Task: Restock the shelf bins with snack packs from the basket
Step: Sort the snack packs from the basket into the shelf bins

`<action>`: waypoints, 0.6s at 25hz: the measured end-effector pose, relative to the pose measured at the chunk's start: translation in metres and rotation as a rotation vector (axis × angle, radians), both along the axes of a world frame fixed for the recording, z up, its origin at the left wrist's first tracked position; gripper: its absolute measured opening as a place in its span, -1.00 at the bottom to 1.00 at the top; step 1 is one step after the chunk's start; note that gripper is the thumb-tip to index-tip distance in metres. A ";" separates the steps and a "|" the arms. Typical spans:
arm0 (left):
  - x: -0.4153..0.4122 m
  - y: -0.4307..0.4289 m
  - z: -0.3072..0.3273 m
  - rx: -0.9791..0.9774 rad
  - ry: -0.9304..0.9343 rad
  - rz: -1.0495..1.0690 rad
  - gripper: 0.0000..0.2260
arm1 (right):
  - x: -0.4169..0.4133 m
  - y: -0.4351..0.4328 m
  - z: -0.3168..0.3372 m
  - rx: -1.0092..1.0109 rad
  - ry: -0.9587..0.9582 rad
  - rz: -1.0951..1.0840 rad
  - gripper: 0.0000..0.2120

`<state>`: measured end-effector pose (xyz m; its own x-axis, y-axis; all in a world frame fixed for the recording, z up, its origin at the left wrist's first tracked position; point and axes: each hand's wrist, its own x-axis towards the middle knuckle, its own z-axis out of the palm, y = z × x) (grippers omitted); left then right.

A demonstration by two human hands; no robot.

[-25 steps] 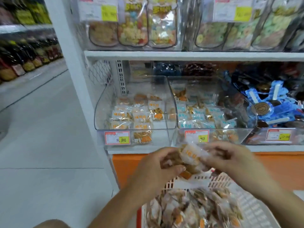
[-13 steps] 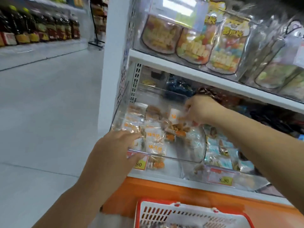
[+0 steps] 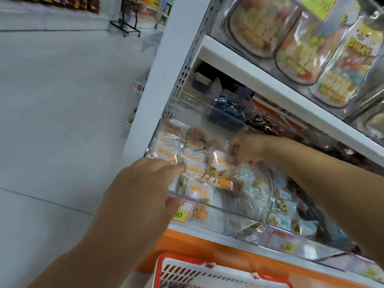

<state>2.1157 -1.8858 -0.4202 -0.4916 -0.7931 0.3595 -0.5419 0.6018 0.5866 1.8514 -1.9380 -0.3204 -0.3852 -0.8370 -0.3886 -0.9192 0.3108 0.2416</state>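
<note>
**Packs going into the end bin, more waiting in the basket**

Nearest us, below both wrists, sits the basket [image 3: 204, 267] with its red rim and white lattice. Only its top edge shows, with a dark blur of contents at the very bottom of the view, so we cannot say how much stock is in it.

Above it, our left hand [image 3: 143, 190] grips the front wall of the clear bin [image 3: 232, 210]. The fingers curl over the lip and into the bin, and the thumb presses on the outside, just beside the price tag [image 3: 182, 210]. We cannot tell whether the palm hides anything.

Just beyond the left fingertips lie the stocked packs [image 3: 194, 173], white and orange labels overlapping across the bin floor. To their right, our right hand [image 3: 247, 148] reaches in from the side with its fingers closed in a pinch on a snack pack [image 3: 220, 167], which hangs under the fingertips, low over the pile.

Under the right forearm is the neighbouring bin [image 3: 268, 196], holding pale blue packs. Beyond the right hand, dark bags [image 3: 226, 111] sit at the back of the shelf.

By our judgement the job is mid-way: this bin is covered but shallow, with room above the pile, and this pack is not yet released.
</note>
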 end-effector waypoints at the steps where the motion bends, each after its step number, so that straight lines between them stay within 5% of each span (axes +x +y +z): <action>1: -0.001 -0.001 -0.005 -0.045 -0.013 0.017 -0.46 | 0.001 -0.002 0.007 0.006 0.062 0.035 -0.79; 6: -0.003 -0.001 -0.013 -0.152 0.002 0.047 -0.53 | 0.010 -0.014 0.022 0.093 0.204 0.009 -0.89; 15: -0.015 -0.010 -0.030 -0.097 -0.031 0.076 -0.60 | -0.007 -0.013 -0.024 0.023 0.100 0.081 -0.85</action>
